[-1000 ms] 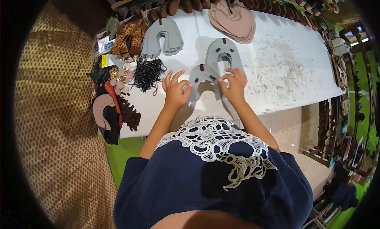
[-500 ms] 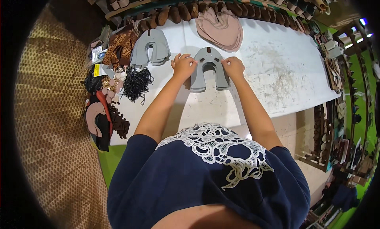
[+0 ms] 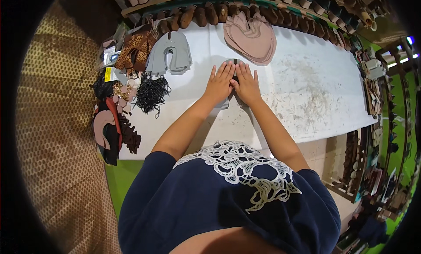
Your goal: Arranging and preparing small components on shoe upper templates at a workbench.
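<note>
My left hand [image 3: 219, 84] and my right hand [image 3: 247, 85] lie flat, side by side, fingers stretched toward the far edge. They press on a grey U-shaped shoe upper [image 3: 224, 104], most of which they cover. Its lower left end shows below my left wrist, and a small dark tab [image 3: 235, 61] shows beyond my fingertips. A stack of similar grey uppers [image 3: 177, 42] lies to the left of my hands. Beyond them, slightly right, is a pile of pink curved pieces [image 3: 252, 39]. Whether several layers lie under my palms is hidden.
The white-covered table [image 3: 307, 113] carries leopard-print pieces [image 3: 133, 50], a heap of black beaded strands [image 3: 152, 94], brown trimmings [image 3: 130, 137] and a pink curved piece [image 3: 101, 129] at left. Brown shoe lasts [image 3: 200, 17] line the far edge. Racks [image 3: 357, 162] stand at right.
Both hands have moved inward from the sides of the grey upper and now lie flat over it. Its fingertip hold at the edges has been let go.
</note>
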`<state>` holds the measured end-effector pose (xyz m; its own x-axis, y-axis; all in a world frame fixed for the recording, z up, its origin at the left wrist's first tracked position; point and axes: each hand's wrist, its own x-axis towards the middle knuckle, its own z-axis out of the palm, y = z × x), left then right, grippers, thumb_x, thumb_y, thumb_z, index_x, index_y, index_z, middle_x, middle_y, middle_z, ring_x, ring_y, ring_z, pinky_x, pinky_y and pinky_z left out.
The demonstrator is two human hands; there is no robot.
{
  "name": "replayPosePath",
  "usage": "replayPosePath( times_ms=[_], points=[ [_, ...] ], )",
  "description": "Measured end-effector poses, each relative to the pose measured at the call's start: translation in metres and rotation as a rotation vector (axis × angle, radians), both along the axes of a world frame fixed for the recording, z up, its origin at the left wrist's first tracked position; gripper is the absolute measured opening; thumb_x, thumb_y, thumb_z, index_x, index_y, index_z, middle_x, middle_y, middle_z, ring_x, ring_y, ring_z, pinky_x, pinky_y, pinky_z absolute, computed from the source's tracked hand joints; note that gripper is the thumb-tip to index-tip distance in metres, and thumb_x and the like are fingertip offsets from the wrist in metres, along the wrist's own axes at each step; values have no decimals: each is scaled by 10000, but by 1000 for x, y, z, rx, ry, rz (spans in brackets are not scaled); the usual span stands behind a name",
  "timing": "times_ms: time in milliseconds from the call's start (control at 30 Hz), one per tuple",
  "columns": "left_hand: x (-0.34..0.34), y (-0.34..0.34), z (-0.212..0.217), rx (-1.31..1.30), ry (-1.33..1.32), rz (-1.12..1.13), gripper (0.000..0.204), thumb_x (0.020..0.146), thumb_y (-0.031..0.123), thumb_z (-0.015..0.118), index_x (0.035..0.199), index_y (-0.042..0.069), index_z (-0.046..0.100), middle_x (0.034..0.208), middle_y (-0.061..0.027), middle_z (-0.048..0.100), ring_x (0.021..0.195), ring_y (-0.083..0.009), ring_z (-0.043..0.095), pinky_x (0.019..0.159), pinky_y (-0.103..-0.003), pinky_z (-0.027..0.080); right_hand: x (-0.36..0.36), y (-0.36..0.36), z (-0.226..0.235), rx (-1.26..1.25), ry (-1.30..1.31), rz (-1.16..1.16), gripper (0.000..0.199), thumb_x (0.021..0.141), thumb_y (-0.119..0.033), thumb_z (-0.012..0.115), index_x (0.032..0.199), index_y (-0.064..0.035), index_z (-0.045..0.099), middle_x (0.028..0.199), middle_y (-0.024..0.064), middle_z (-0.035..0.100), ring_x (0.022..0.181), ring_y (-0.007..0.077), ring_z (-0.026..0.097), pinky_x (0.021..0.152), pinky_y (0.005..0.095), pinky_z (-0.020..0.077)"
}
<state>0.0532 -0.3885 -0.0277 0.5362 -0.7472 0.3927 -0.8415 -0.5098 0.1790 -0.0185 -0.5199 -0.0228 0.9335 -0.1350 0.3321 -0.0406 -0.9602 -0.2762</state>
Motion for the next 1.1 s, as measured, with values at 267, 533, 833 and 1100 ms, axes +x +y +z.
replayPosePath(
  times_ms=[267, 533, 833, 1100],
  points=[
    [1, -2, -15, 23, 89, 44, 629, 830, 232, 430, 1422, 109, 255, 1473, -85, 256, 1354, -243, 246, 1081, -542, 132, 3, 3, -11, 1, 149, -40, 638, 903, -470, 399, 1422, -124, 261, 1484, 60, 238, 1362, 246, 230, 1080, 545, 133],
    [1, -2, -13, 70, 113, 66, 624, 844, 243, 411, 1429, 116, 233, 1479, -76, 242, 1360, -236, 234, 1078, -559, 123, 6, 3, -13, -38, 167, -53, 622, 908, -446, 405, 1424, -137, 250, 1486, 59, 230, 1365, 249, 225, 1055, 592, 163],
    [0, 8, -9, 104, 156, 19, 634, 853, 267, 409, 1430, 93, 212, 1481, -105, 230, 1365, -259, 224, 1078, -550, 137, 1, 5, -9, -124, 137, -48, 672, 890, -526, 377, 1422, -130, 267, 1488, 64, 231, 1358, 260, 241, 1067, 571, 132],
    [-6, 61, -5, 70, 201, 69, 648, 853, 271, 477, 1400, 15, 243, 1457, -179, 251, 1353, -300, 244, 1082, -504, 176, -4, 47, 12, -182, 13, 7, 617, 870, -501, 446, 1333, -94, 416, 1424, 131, 333, 1299, 318, 329, 1042, 563, 207]
  ],
)
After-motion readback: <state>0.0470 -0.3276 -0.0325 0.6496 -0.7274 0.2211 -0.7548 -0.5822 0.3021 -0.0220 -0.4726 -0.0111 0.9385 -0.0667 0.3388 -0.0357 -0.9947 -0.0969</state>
